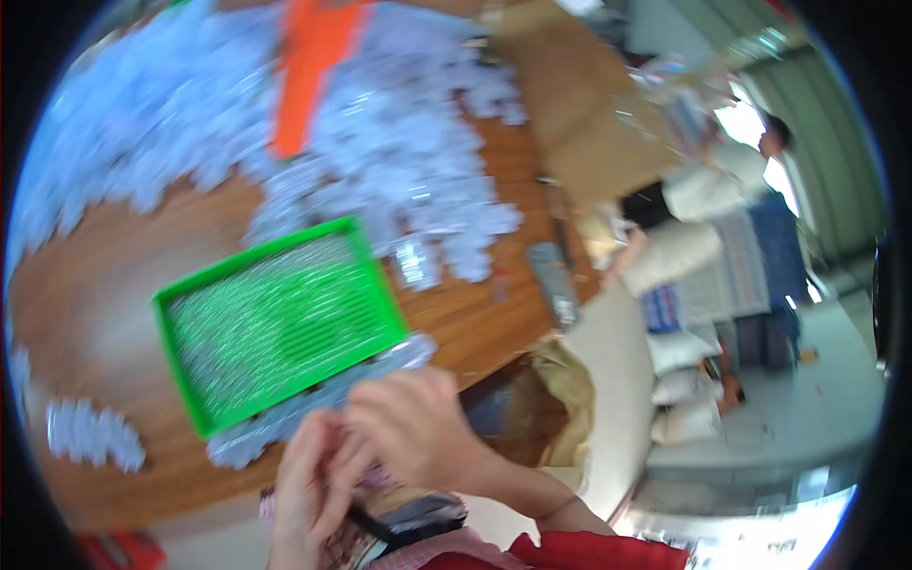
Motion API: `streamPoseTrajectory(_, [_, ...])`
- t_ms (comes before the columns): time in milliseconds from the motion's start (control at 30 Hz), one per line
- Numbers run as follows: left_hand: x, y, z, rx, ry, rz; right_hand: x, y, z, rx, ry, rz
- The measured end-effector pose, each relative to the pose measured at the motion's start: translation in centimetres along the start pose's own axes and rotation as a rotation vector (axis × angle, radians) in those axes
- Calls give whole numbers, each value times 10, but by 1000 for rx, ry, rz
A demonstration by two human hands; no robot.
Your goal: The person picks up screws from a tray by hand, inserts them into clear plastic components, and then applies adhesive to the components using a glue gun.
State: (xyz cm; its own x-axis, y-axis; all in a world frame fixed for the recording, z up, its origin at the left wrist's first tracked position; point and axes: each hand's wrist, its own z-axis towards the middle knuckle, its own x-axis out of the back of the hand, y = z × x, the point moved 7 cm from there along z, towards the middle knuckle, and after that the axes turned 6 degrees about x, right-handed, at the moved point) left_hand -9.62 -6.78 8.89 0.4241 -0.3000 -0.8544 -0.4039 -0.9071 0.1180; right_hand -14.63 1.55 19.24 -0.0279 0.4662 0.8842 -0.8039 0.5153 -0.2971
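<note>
One brown wooden table (100, 275) carried a broad heap of translucent pale-blue plastic pieces (171, 123), uncountable. One bright-green rectangular tray (379, 285) stood between heap and hands, one flat orange strip (309, 85) beyond. The left hand (313, 470) and right hand (413, 418) met just before the tray, fingers bunched together; whether they gripped anything, I couldn't tell. One grey oblong object (553, 283) lay rightward.

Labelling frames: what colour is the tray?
The tray is bright green, best seen in the head view.

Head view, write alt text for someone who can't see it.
The left hand and right hand, blurred, meet in front of a green rectangular tray on a brown wooden table. Beyond it spread many small pale-blue pieces.
</note>
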Motion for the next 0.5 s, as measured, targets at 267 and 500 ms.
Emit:
streamPoseTrajectory(267, [24, -6, 16, -30, -41, 174, 9, -6, -2, 168, 127, -187])
streamPoseTrajectory(500, [0, 1, 3, 11, -102, 197, 6, -13, -4, 121, 160, -103])
